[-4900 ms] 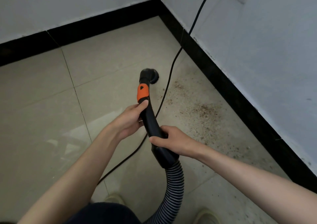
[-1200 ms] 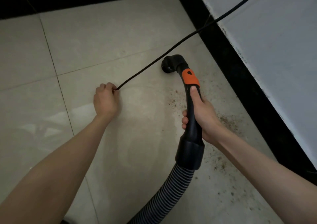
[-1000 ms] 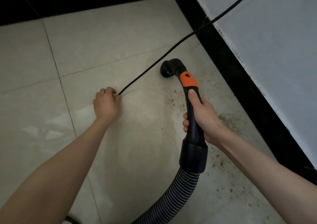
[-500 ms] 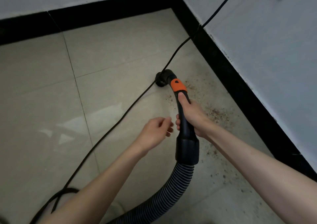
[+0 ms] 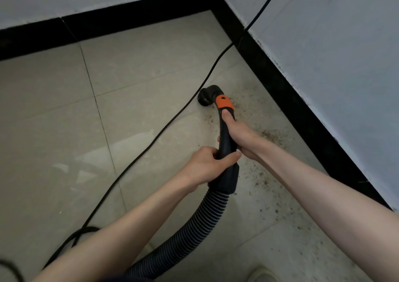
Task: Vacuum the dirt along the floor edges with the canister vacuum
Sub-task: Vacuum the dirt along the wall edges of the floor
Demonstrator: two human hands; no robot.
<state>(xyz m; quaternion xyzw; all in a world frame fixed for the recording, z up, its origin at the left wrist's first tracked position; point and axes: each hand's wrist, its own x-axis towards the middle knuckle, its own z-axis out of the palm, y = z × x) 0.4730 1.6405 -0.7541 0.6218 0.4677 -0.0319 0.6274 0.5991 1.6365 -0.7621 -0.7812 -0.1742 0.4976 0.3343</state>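
Observation:
The black vacuum handle (image 5: 226,143) carries an orange collar (image 5: 224,103) and ends in a round brush nozzle (image 5: 205,98) that sits on the beige tiles. My right hand (image 5: 238,134) grips the handle high up, thumb laid along it just under the collar. My left hand (image 5: 208,165) grips the handle lower down, above the cuff where the ribbed grey hose (image 5: 200,223) joins. Brown dirt specks (image 5: 269,135) lie on the floor right of the handle, along the black skirting (image 5: 302,117).
The black power cord (image 5: 164,128) runs from the right wall down across the tiles to a loop at the lower left. A second black skirting (image 5: 108,25) lines the far wall; both meet in a corner. A light shoe tip (image 5: 262,274) shows at the bottom.
My left hand let go of the power cord, which now lies on the floor, and came over to grip the handle below my right hand. The nozzle stays near the dirt.

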